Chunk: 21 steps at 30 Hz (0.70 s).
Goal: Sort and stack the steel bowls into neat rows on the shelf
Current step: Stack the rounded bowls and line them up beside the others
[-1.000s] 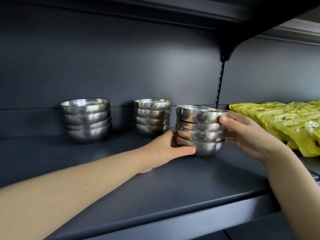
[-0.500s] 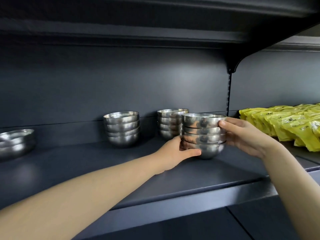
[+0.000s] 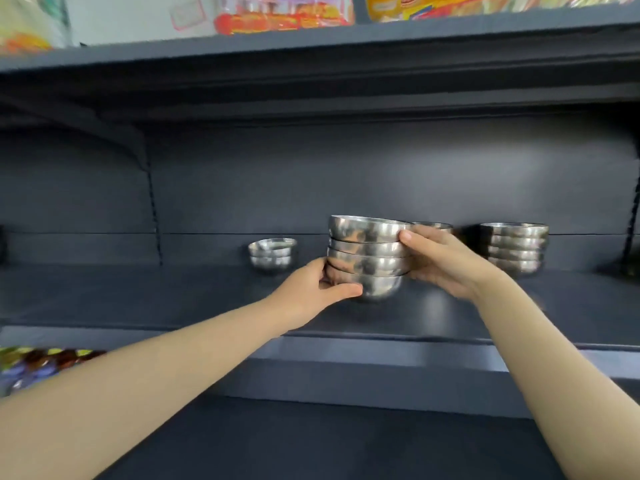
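Note:
A stack of several steel bowls [image 3: 369,258] is held between both hands near the front of the dark shelf [image 3: 138,299]; I cannot tell whether its base touches the shelf. My left hand [image 3: 311,292] grips the bottom bowl from the left, thumb under its side. My right hand [image 3: 446,261] grips the stack's right side, thumb on the top bowl. Behind, against the back wall, stand a short stack of bowls [image 3: 272,254] to the left, another stack [image 3: 514,247] to the right, and a stack [image 3: 433,226] mostly hidden behind my right hand.
The shelf above [image 3: 311,43] carries colourful packets [image 3: 284,15]. More packets [image 3: 38,365] lie on a lower shelf at the left. Upright brackets stand at the left [image 3: 154,216] and the right edge [image 3: 632,223].
The held stack has moved left along the shelf, away from the yellow packets, now out of view. The back stacks now lie to its right and the view has swung left.

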Each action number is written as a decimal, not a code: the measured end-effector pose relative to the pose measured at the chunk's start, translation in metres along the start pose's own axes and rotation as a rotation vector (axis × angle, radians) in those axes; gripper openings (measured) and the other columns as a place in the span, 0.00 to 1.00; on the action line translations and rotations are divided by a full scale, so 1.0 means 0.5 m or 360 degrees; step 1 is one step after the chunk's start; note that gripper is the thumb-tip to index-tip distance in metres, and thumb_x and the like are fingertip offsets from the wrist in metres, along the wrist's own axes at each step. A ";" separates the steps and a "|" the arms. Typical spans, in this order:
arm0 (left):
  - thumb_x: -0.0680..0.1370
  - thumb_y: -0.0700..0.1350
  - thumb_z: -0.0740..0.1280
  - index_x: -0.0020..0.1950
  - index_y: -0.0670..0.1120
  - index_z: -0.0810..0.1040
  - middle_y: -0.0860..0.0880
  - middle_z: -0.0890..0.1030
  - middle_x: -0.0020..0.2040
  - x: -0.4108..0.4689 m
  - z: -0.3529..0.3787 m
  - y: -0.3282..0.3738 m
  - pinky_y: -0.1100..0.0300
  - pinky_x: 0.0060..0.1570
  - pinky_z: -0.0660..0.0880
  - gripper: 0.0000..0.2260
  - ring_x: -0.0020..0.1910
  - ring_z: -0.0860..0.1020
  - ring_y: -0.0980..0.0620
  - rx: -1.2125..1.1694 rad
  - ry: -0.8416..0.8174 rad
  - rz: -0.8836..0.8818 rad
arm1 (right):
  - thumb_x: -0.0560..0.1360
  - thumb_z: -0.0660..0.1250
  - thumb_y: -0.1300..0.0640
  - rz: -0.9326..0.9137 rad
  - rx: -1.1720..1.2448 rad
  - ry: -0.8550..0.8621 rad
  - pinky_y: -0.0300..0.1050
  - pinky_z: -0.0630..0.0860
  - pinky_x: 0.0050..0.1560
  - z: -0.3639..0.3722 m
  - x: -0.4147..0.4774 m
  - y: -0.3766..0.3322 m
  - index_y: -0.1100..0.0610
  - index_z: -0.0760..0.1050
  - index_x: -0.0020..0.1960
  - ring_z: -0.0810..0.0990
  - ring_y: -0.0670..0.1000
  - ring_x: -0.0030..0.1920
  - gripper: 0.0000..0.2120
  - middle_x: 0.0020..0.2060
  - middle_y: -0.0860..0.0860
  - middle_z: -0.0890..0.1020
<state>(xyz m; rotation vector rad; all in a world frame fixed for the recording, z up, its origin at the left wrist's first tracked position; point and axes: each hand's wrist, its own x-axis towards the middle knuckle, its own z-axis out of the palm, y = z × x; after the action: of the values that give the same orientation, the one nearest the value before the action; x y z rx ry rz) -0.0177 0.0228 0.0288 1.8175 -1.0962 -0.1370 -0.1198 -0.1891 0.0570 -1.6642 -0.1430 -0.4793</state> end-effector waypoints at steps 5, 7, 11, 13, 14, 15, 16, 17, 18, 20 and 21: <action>0.74 0.52 0.72 0.53 0.57 0.75 0.57 0.82 0.50 -0.182 -0.219 -0.061 0.74 0.48 0.72 0.11 0.49 0.79 0.66 0.0136 0.0270 -0.0133 | 0.69 0.69 0.50 0.0007 0.0163 -0.0318 0.40 0.79 0.42 0.279 0.062 -0.002 0.54 0.78 0.53 0.82 0.46 0.40 0.15 0.41 0.48 0.83; 0.74 0.52 0.72 0.54 0.57 0.74 0.56 0.82 0.51 -0.255 -0.292 -0.079 0.69 0.52 0.73 0.11 0.51 0.80 0.63 0.0186 0.0371 -0.0198 | 0.70 0.74 0.50 -0.0001 0.0165 -0.0440 0.45 0.80 0.49 0.381 0.083 0.003 0.56 0.78 0.55 0.82 0.49 0.44 0.17 0.45 0.50 0.82; 0.74 0.50 0.72 0.56 0.55 0.74 0.55 0.82 0.50 -0.387 -0.412 -0.105 0.66 0.56 0.74 0.12 0.53 0.80 0.59 0.0226 0.0559 -0.0325 | 0.68 0.71 0.52 0.0023 0.0254 -0.0621 0.50 0.77 0.54 0.569 0.115 0.006 0.56 0.77 0.50 0.80 0.48 0.41 0.13 0.41 0.48 0.81; 0.75 0.50 0.72 0.56 0.54 0.74 0.55 0.82 0.51 -0.446 -0.459 -0.119 0.64 0.57 0.74 0.12 0.54 0.79 0.58 0.0235 0.0643 -0.0383 | 0.68 0.70 0.52 0.0018 0.0294 -0.0736 0.49 0.78 0.54 0.649 0.130 0.008 0.55 0.77 0.49 0.80 0.48 0.41 0.12 0.40 0.48 0.81; 0.75 0.49 0.72 0.57 0.54 0.74 0.55 0.81 0.50 -0.472 -0.479 -0.127 0.63 0.58 0.74 0.12 0.55 0.79 0.58 0.0230 0.0682 -0.0408 | 0.68 0.70 0.53 0.0009 0.0307 -0.0791 0.50 0.78 0.54 0.685 0.138 0.009 0.56 0.77 0.49 0.80 0.49 0.41 0.12 0.40 0.48 0.81; 0.75 0.49 0.72 0.57 0.53 0.74 0.55 0.81 0.49 -0.494 -0.499 -0.136 0.62 0.58 0.74 0.12 0.55 0.79 0.57 0.0226 0.0728 -0.0436 | 0.68 0.70 0.53 0.0002 0.0319 -0.0843 0.50 0.78 0.54 0.720 0.147 0.012 0.56 0.77 0.50 0.79 0.50 0.42 0.12 0.42 0.49 0.81; 0.75 0.48 0.72 0.56 0.53 0.74 0.54 0.81 0.49 -0.515 -0.518 -0.146 0.61 0.59 0.74 0.12 0.54 0.80 0.56 0.0231 0.0777 -0.0464 | 0.68 0.70 0.52 0.0000 0.0331 -0.0893 0.50 0.77 0.54 0.754 0.156 0.015 0.56 0.77 0.50 0.79 0.50 0.44 0.13 0.43 0.50 0.80; 0.75 0.47 0.72 0.56 0.52 0.74 0.53 0.81 0.48 -0.534 -0.537 -0.157 0.59 0.59 0.75 0.12 0.55 0.80 0.55 0.0247 0.0827 -0.0496 | 0.67 0.70 0.52 0.0006 0.0345 -0.0937 0.50 0.78 0.53 0.789 0.165 0.020 0.56 0.78 0.51 0.79 0.51 0.45 0.13 0.44 0.51 0.80; 0.75 0.48 0.72 0.56 0.52 0.74 0.52 0.82 0.49 -0.550 -0.555 -0.168 0.58 0.59 0.75 0.12 0.55 0.80 0.54 0.0270 0.0868 -0.0525 | 0.67 0.70 0.52 0.0021 0.0362 -0.0980 0.49 0.78 0.53 0.822 0.175 0.023 0.56 0.78 0.51 0.79 0.51 0.46 0.13 0.45 0.51 0.80; 0.74 0.50 0.72 0.55 0.54 0.74 0.50 0.82 0.53 -0.577 -0.594 -0.191 0.57 0.59 0.75 0.12 0.56 0.80 0.54 0.0317 0.0934 -0.0568 | 0.67 0.72 0.52 0.0037 0.0390 -0.1067 0.49 0.79 0.52 0.883 0.202 0.034 0.56 0.77 0.52 0.80 0.52 0.47 0.15 0.46 0.52 0.81; 0.74 0.51 0.73 0.54 0.55 0.74 0.50 0.82 0.53 -0.586 -0.612 -0.202 0.58 0.59 0.75 0.12 0.55 0.80 0.55 0.0330 0.0964 -0.0578 | 0.67 0.73 0.52 0.0037 0.0400 -0.1110 0.49 0.80 0.52 0.910 0.218 0.040 0.57 0.77 0.52 0.80 0.52 0.47 0.17 0.46 0.52 0.81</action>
<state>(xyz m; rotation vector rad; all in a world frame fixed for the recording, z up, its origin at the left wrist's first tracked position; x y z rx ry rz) 0.0322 0.4551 0.0063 2.0373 -0.3615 0.3097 0.0892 0.2297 0.0459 -1.5192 -0.6669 0.1527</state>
